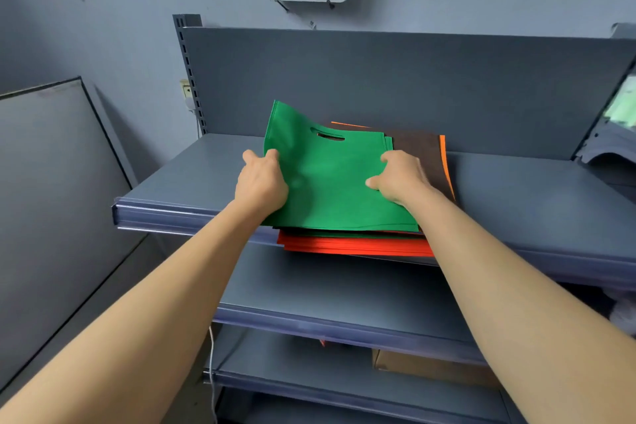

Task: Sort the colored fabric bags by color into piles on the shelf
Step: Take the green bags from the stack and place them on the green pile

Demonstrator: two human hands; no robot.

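Two hands, left hand [261, 182] and right hand [399, 177], pinch opposite edges of the green bag [327, 189] atop the mixed stack [358, 245] on the shelf [533, 189], apparently peeling it free for sorting.

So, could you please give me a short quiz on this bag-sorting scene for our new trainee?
1. True or false: the green bag is the topmost bag on the shelf.
2. Which colour shows lowest at the front edge of the bags? A blue, B red, C white.
3. Fill in: the left hand grips the green bag's ___ edge.

Key: 1 true. 2 B, the red bags. 3 left.
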